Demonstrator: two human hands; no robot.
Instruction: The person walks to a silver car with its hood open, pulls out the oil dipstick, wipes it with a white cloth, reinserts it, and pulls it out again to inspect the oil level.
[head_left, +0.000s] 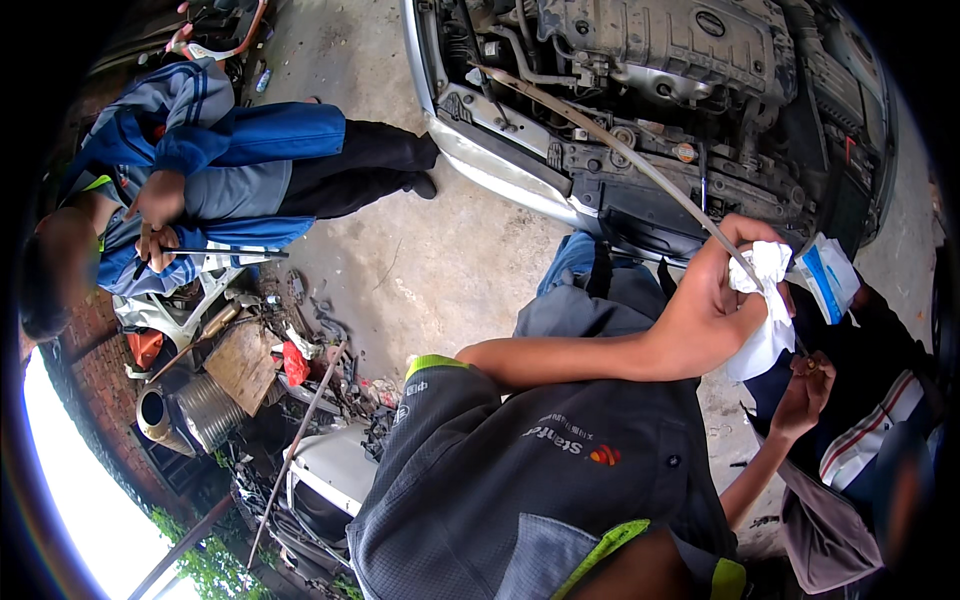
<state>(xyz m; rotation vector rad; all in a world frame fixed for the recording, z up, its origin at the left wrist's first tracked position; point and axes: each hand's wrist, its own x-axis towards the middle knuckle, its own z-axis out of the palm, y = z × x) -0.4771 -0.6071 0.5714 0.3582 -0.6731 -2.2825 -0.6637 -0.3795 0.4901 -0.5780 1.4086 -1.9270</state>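
My left hand is closed around a crumpled white tissue. The tissue wraps a long, thin metal dipstick, whose brownish length slants up and left across the front of the engine bay. Lower right, the fingers of my right hand pinch the dipstick's other end, where a small yellowish part shows. Between my hands the tissue hides most of the strip. Beyond them lies the car's open engine bay, with a dusty engine cover at the top.
At left stands a person in a blue jacket, holding a thin dark rod. Another person in dark clothes is close at right, beside a blue-and-white packet. Scrap and a metal drum lie lower left. The silver bumper borders the concrete floor.
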